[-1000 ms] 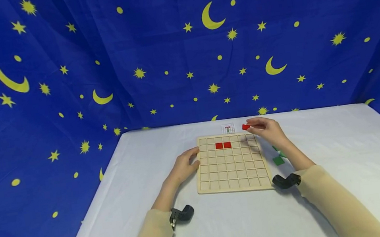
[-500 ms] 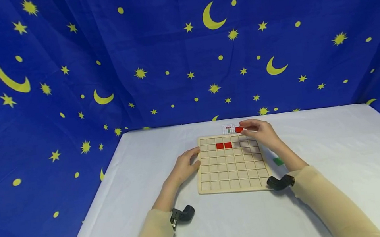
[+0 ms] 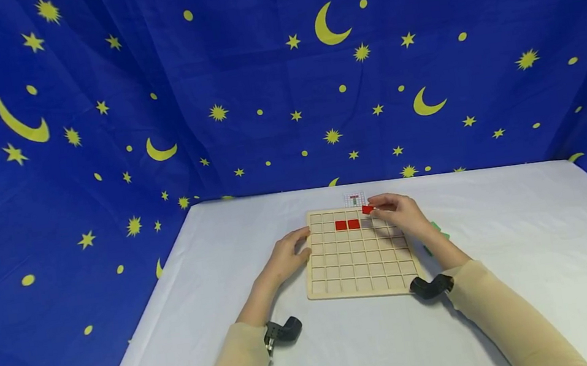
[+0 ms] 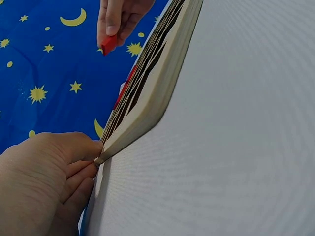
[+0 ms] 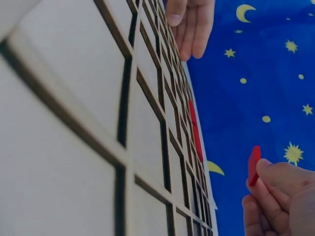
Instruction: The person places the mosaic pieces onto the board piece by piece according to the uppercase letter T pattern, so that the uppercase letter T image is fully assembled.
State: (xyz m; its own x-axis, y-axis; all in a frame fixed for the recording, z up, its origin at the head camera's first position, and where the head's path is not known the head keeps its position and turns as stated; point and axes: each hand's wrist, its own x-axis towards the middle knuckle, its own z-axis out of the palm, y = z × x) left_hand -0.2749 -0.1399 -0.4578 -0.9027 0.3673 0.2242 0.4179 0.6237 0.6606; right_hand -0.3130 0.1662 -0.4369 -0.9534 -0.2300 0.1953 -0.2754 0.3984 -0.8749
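Observation:
A square wooden grid board (image 3: 360, 267) lies on the table. Two red tiles (image 3: 347, 225) sit side by side in its second row from the far edge. My right hand (image 3: 400, 214) pinches another red tile (image 3: 367, 210) between thumb and fingertips, above the board's far side. In the right wrist view this tile (image 5: 254, 165) is tilted and apart from the board. At the left edge, my left hand (image 3: 281, 259) touches the board with its fingertips, fingers fairly straight. The left wrist view shows those fingertips (image 4: 96, 148) against the board's rim.
A small printed card (image 3: 354, 200) with a coloured grid pattern lies beyond the board's far edge. Green tiles (image 3: 436, 226) lie right of the board, partly hidden by my right forearm. A blue curtain (image 3: 259, 88) with moons and stars hangs behind the white table (image 3: 360, 347).
My right hand has moved left and a little nearer with the red tile, from beside the card to over the board's far rows. My left hand has stayed at the board's edge.

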